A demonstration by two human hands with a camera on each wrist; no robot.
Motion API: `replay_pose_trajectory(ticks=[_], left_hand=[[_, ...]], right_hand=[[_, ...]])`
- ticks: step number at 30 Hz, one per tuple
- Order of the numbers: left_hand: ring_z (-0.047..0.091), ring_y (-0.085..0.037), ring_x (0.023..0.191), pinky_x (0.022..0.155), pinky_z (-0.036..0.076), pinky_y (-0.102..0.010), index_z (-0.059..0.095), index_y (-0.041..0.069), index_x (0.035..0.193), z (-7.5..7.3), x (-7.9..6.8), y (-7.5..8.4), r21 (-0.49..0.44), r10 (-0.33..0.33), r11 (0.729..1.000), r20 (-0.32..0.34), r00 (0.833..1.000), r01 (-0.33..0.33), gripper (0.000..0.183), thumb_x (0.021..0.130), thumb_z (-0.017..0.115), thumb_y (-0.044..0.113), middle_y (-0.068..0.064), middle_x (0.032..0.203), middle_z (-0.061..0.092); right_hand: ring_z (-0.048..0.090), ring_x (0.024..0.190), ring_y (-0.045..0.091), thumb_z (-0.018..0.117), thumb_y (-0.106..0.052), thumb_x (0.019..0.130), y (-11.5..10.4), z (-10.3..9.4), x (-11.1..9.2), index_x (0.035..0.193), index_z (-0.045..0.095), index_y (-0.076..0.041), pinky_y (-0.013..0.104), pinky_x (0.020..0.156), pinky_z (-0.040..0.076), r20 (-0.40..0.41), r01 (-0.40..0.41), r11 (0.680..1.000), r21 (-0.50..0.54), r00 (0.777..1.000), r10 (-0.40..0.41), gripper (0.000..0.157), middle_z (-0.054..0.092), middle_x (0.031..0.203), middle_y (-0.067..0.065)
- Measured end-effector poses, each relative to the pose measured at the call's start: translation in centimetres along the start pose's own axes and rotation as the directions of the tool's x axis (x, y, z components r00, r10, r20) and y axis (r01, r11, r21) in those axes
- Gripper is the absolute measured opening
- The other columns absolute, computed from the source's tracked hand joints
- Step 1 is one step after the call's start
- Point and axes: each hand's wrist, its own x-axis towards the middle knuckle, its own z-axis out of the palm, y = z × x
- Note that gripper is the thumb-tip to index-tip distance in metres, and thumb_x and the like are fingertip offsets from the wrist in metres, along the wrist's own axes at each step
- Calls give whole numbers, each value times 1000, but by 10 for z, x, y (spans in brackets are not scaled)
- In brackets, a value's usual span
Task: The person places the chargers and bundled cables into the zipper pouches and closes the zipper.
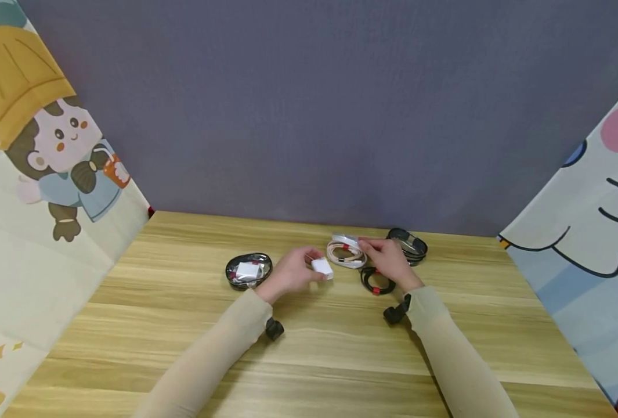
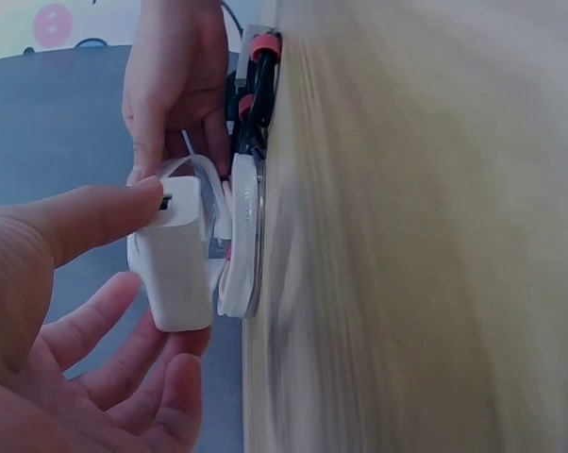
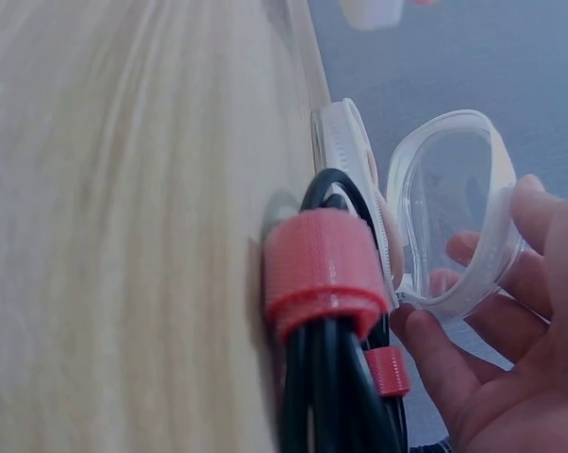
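Note:
My left hand (image 1: 291,270) pinches a white charger plug (image 1: 322,267) between thumb and fingers, above the table. In the left wrist view a dark port shows on the plug (image 2: 178,264), beside the thumb tip. My right hand (image 1: 389,259) holds up the clear, white-rimmed lid (image 3: 504,179) of a small round zip case. That case lies unzipped on the table, and a beige coiled cable (image 1: 332,252) with a red strap is in it. Close below the right hand lies a coiled black cable (image 1: 365,283) bound with red straps.
Left of my left hand a black-rimmed clear case (image 1: 228,280) contains a white plug (image 1: 248,271). Behind my right hand sits another black case (image 1: 419,248), partly hidden by it. A grey panel (image 1: 288,116) rises at the back edge of the wooden table (image 1: 314,371).

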Motion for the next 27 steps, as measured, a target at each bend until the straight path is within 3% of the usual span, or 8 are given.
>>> replay_pose_trajectory(ticks=[6,9,14,16,19,27], left_hand=[[62,-17,91,81,51,-35,68,13,112,8,14,5,-74,-19,997,-88,996,13,43,75,87,22,1,101,68],[62,-16,88,76,52,-33,68,12,110,15,22,5,-100,-27,995,-141,990,13,43,73,88,22,1,98,67],[62,-15,84,72,53,-29,68,10,106,29,35,6,-134,-58,991,-210,976,30,42,72,89,23,0,97,67],[62,-15,84,73,53,-29,68,10,105,34,40,7,-141,-70,989,-230,971,38,42,72,90,24,-1,97,68],[62,-15,85,74,53,-27,68,10,103,40,47,8,-155,-82,987,-252,964,44,41,72,90,26,-1,98,68],[59,-15,80,69,50,-28,61,11,96,50,58,12,-160,-118,985,-308,944,70,42,71,91,25,0,90,63]], right_hand=[[54,65,16,55,-44,101,0,1,1,125,70,-7,30,61,40,3,1,1000,-8,1000,-1,47,67,126,7],[52,62,17,55,-44,101,-1,1,0,126,70,-7,30,59,40,8,-3,1000,2,1000,3,47,67,127,7],[58,70,20,55,-44,101,-1,0,1,128,68,-7,33,63,43,8,-10,1000,8,1000,10,47,68,124,10],[66,90,21,55,-45,101,-1,0,2,128,69,-7,35,72,48,4,-4,1000,2,1000,4,48,68,123,10],[65,110,26,55,-45,101,0,-1,4,127,69,-7,42,84,52,-1,9,1000,2,1000,-9,48,69,122,11],[65,110,30,54,-46,101,2,-1,9,127,69,-6,46,85,53,0,20,1000,-7,1000,-20,49,69,120,14]])
